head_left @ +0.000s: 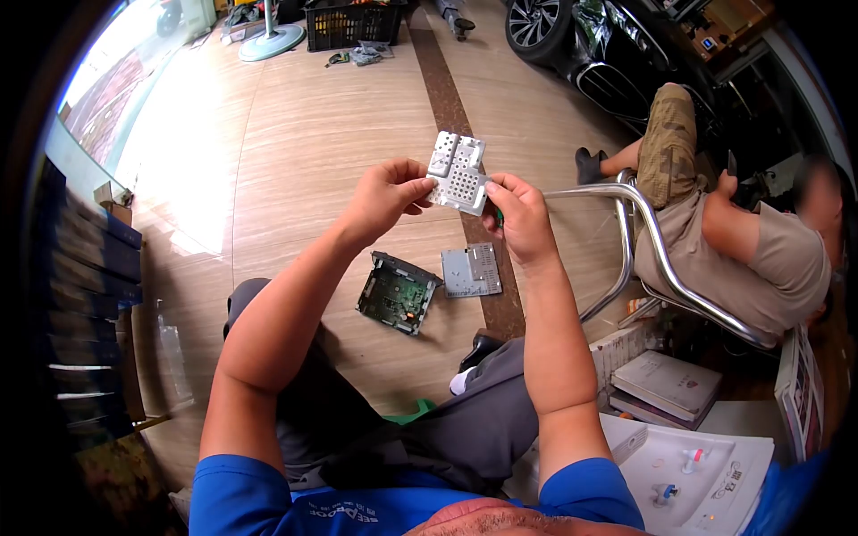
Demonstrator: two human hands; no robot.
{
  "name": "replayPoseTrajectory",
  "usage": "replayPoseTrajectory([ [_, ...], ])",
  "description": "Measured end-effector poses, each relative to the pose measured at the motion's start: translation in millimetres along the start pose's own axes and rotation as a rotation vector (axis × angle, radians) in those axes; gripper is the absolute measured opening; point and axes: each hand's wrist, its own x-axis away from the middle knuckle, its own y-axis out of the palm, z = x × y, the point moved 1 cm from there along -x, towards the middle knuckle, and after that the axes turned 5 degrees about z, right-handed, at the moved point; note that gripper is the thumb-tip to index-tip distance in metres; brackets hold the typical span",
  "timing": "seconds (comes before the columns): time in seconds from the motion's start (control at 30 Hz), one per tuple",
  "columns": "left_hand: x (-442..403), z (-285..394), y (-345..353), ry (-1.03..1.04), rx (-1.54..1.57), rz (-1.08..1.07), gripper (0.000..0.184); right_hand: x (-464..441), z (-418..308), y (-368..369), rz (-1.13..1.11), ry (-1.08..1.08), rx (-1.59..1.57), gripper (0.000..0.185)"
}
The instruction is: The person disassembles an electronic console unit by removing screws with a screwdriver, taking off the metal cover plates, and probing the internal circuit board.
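Note:
A perforated silver metal plate (463, 179) is held up in front of me between both hands. My left hand (390, 194) pinches its left edge with thumb and fingers. At the lower right corner my right hand (520, 217) grips the plate. Something small and green shows between the right fingers; its kind I cannot make out. Below, on the floor, sits an opened black electronics housing (399, 293) with a green circuit board inside. Beside it lies a flat grey metal cover (471, 271), apart from my hands.
To the right, another person (751, 241) sits on a chair with a chrome tube frame (657, 234). A black car (617, 62) stands behind. Books (668, 384) and a white water dispenser (715, 464) are at lower right. A black crate (353, 27) stands far ahead; dark blue boxes (89, 259) are stacked left.

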Motion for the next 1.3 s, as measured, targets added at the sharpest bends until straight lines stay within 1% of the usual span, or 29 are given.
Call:
replayPoseTrajectory([
  [0.03, 0.0, 1.0, -0.9, 0.000, 0.000, 0.000, 0.018, 0.2, 0.3, 0.0, -0.026, 0.006, 0.004, 0.016],
  [0.1, 0.4, 2.3, -1.8, -0.043, 0.055, -0.049, 0.017, 0.9, 0.4, 1.4, -0.018, 0.017, 0.003, 0.016],
  [0.2, 2.1, 3.5, -3.2, -0.095, 0.118, -0.057, 0.016, 2.0, 0.7, 3.6, -0.007, 0.028, 0.004, 0.016],
  [0.23, 2.0, 3.3, -3.6, -0.095, 0.118, -0.056, 0.016, 2.0, 0.8, 4.1, -0.001, 0.026, 0.005, 0.016],
  [0.3, 1.5, 2.0, -4.1, -0.128, 0.213, -0.051, 0.013, -0.2, 4.7, 3.7, 0.001, 0.019, 0.001, 0.016],
  [0.47, 0.3, 0.0, -3.7, -0.131, 0.277, -0.017, 0.010, -2.1, 8.8, 6.2, 0.019, -0.010, -0.019, 0.017],
  [0.53, -0.9, -1.5, -4.1, -0.137, 0.296, -0.004, 0.009, -3.0, 10.9, 8.3, 0.024, -0.084, 0.065, 0.030],
  [0.57, -1.5, -2.9, -5.0, -0.141, 0.313, 0.011, 0.008, -3.0, 12.5, 10.2, 0.024, -0.083, 0.064, 0.030],
  [0.63, -2.4, -4.9, -6.4, -0.145, 0.329, 0.026, 0.007, -2.2, 14.0, 13.9, 0.036, -0.223, 0.203, 0.055],
  [0.67, -2.8, -5.6, -6.9, -0.153, 0.341, 0.020, 0.007, -1.4, 14.1, 15.4, 0.036, -0.223, 0.203, 0.055],
  [0.73, -3.7, -7.4, -7.0, -0.161, 0.354, 0.015, 0.006, 0.4, 13.1, 17.9, 0.016, -0.252, 0.276, 0.068],
  [0.83, -3.8, -8.5, -5.8, -0.168, 0.326, 0.002, 0.008, 0.2, 15.3, 16.7, 0.026, -0.256, 0.300, 0.066],
  [0.9, -1.6, -4.3, -3.0, -0.169, 0.291, 0.031, 0.019, 1.9, 10.4, 17.6, 0.015, -0.233, 0.286, 0.066],
  [0.93, 0.4, -1.4, -1.3, -0.169, 0.291, 0.031, 0.019, 2.7, 8.1, 17.8, 0.004, -0.210, 0.273, 0.065],
  [1.0, 4.1, 3.5, 0.9, -0.168, 0.273, 0.074, 0.029, 3.6, 6.0, 16.8, -0.011, -0.210, 0.276, 0.064],
  [1.13, 0.2, 3.2, -2.5, -0.158, 0.326, 0.095, 0.031, 2.6, 9.4, 15.9, -0.049, -0.203, 0.240, 0.063],
  [1.2, -4.7, 0.5, -8.4, -0.129, 0.362, 0.042, 0.030, 4.5, 7.1, 16.8, -0.052, -0.198, 0.260, 0.062],
  [1.3, -9.7, -3.6, -15.4, -0.135, 0.376, 0.069, 0.022, 3.1, 8.4, 13.2, -0.057, -0.178, 0.273, 0.061],
])
